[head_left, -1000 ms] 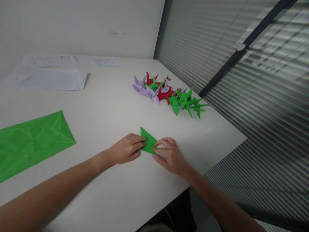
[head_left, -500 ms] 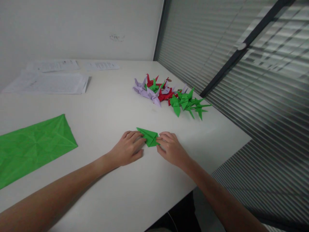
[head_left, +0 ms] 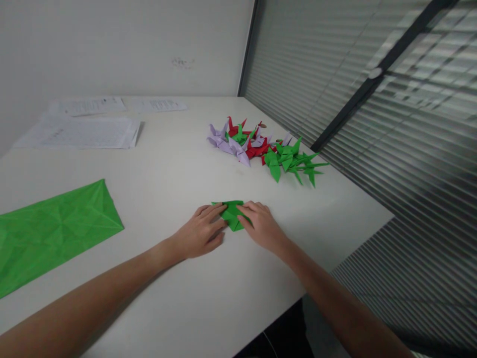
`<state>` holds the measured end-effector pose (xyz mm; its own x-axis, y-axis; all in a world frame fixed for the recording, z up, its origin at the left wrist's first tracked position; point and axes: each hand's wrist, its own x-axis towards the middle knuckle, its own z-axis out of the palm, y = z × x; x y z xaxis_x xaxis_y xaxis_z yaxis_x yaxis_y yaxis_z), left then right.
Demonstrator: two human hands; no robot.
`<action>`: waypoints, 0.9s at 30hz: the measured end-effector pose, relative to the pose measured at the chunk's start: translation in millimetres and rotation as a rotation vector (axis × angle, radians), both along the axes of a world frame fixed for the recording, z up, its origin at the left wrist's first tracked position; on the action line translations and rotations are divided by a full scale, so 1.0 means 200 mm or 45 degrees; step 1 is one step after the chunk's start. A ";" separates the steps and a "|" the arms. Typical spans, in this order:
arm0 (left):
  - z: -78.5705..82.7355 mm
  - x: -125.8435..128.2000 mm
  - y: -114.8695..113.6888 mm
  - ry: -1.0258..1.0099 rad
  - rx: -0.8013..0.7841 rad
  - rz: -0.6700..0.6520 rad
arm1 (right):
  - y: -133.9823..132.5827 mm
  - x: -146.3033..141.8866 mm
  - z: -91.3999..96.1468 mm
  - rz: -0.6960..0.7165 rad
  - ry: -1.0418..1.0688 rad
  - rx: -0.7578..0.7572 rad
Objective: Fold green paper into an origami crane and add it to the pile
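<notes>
A small folded piece of green origami paper lies on the white table in front of me, both my hands on it. My left hand holds down its left end with the fingertips, the thumb resting near the table. On the other side, my right hand grips the right part, index finger along the top edge and thumb at the near side. Fingers hide both ends of the paper. Its upper edge is nearly straight, and a pointed part faces me.
Folded paper cranes in green, red and lilac are heaped at the back right, by the blinds. A large creased green sheet lies at left. Printed papers sit at the back left.
The paper's top edge, slanted before, now runs nearly straight across, and its outline is changed. My right fingers have shifted further over it. The view has moved slightly.
</notes>
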<state>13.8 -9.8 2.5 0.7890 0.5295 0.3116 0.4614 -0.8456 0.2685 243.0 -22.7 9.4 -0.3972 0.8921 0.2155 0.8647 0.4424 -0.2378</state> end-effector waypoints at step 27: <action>0.01 0.00 0.00 -0.023 0.060 0.023 | 0.15 0.01 -0.01 0.397 -0.069 0.131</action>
<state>13.4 -10.2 4.0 0.7738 0.5277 0.3504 0.4719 -0.8492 0.2370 245.5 6.5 7.4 -0.6611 0.7004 0.2693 0.6939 0.7071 -0.1357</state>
